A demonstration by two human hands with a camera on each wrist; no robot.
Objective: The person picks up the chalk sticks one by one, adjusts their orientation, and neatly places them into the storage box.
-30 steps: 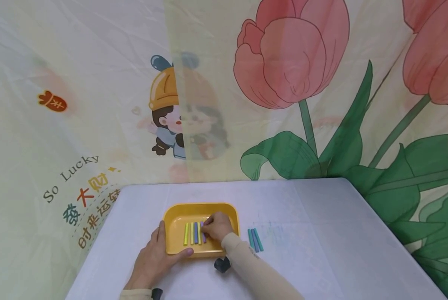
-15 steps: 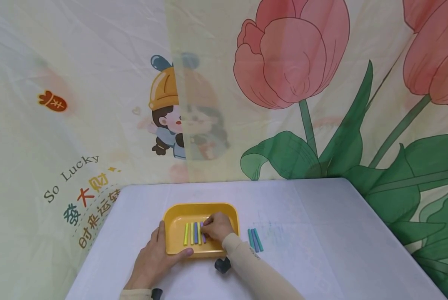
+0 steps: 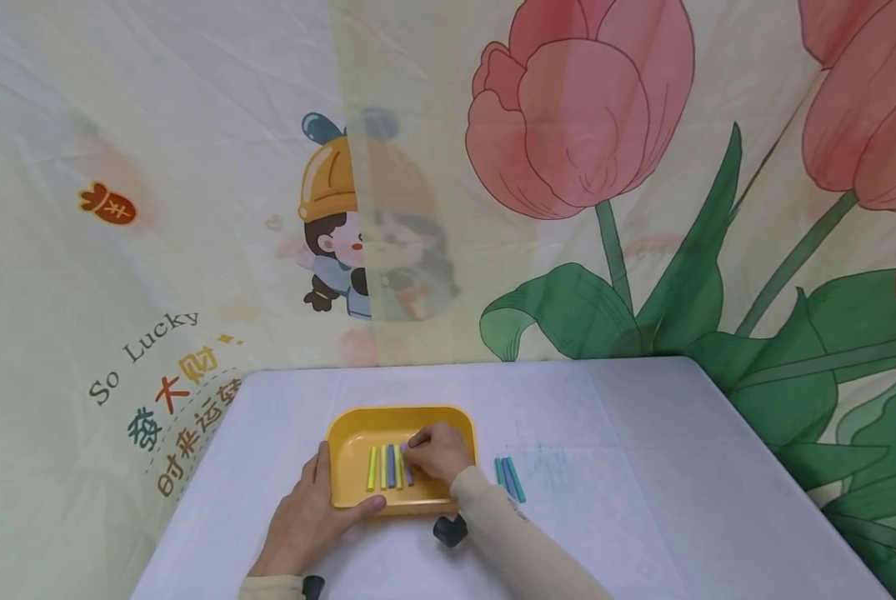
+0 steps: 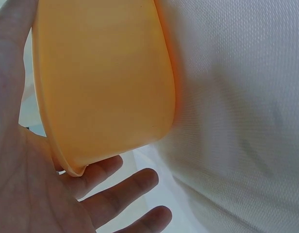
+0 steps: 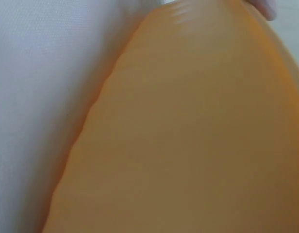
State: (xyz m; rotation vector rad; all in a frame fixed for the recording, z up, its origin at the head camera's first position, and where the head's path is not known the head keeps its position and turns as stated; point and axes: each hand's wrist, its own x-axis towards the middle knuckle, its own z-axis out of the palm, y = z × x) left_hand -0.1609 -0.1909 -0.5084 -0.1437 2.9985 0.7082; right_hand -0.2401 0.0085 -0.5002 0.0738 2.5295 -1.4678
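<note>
The yellow tray [image 3: 402, 410] sits on the table. Inside it, upright in the view and side by side, lie yellow chalk sticks [image 3: 372, 468], a blue chalk stick [image 3: 391, 467] and a purple chalk stick [image 3: 409, 477]. My right hand [image 3: 442, 454] reaches into the tray and pinches the purple stick, its fingertips hiding the stick's middle. At the tray's near left corner is my left hand [image 3: 307, 510], thumb along the front rim and straight fingers beside the left wall. Spread fingers [image 4: 125, 191] show past the tray's corner in the left wrist view. The tray's outer wall [image 5: 178, 126] fills the right wrist view.
To the right of the tray, three blue and green chalk sticks [image 3: 510, 479] lie close together on the white tablecloth [image 3: 605, 517]. Faint blue-green smudges [image 3: 541, 467] mark the cloth near them. A printed curtain [image 3: 417, 350] hangs behind the table's back edge.
My right hand and sleeve have shifted slightly to the right, with the fingers still at the purple chalk stick. The left hand and the tray stay in place.
</note>
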